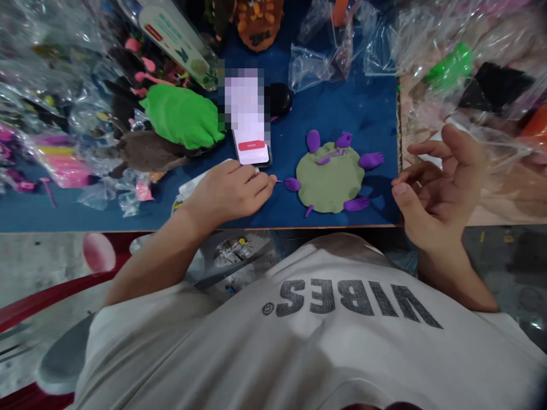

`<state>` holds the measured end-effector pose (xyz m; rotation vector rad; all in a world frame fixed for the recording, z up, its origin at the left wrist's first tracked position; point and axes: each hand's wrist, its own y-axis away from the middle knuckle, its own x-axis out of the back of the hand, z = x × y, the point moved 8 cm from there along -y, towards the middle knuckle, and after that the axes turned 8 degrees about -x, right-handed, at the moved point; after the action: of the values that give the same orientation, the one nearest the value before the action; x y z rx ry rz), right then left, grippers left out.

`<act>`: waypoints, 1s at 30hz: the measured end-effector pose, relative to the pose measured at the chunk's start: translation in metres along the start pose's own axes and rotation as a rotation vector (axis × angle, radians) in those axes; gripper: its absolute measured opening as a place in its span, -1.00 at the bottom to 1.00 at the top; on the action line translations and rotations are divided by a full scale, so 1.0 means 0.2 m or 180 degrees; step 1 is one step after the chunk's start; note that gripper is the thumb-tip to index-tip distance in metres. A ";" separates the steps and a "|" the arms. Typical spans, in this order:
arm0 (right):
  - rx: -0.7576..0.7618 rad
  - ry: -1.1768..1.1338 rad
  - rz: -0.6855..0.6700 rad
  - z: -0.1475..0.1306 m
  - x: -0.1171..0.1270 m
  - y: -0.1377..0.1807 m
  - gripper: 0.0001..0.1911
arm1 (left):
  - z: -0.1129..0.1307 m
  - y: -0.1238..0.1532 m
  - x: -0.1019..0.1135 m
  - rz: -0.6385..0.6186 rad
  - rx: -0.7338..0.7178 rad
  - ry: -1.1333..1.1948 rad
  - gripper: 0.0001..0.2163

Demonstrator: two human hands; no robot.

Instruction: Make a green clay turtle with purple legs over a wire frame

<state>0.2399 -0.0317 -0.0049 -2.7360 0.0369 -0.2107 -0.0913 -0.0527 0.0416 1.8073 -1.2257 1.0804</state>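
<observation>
My left hand (239, 191) is closed in a pinch around a thin, pointed tool. Only the pinkish tip (279, 181) of it shows, at the edge of a purple clay piece. That piece belongs to a flat, grey-green clay disc (331, 185) with several purple clay limbs around its rim, lying on the blue table. One purple limb (357, 204) sits at the disc's lower right. Curved purple strands (331, 156) lie on its top. To the right, my right hand (444, 188) hovers palm up, fingers loosely bent and apart, apparently holding nothing.
A lit phone (252, 136) lies just beyond my left hand. Left of it are a bright green clay shape (183, 117), a dark clay figure (147, 151) and a tilted bottle (175, 40). Clear plastic bags (316, 65) lie at the back. An orange-brown clay figure (258, 23) is there too.
</observation>
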 end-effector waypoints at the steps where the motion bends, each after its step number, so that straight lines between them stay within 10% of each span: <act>1: -0.0023 0.0002 -0.0003 0.00 0.00 0.00 0.06 | -0.01 0.02 0.00 -0.0035 0.0051 0.0034 -0.83; 30: -0.0527 -0.0165 -0.0054 0.02 0.00 0.02 -0.18 | -0.10 0.03 0.07 -0.0137 0.0540 0.0082 -0.78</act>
<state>0.2398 -0.0327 -0.0106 -2.9062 0.0174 -0.1472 -0.0987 -0.0423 0.0637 1.9312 -1.1033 1.2106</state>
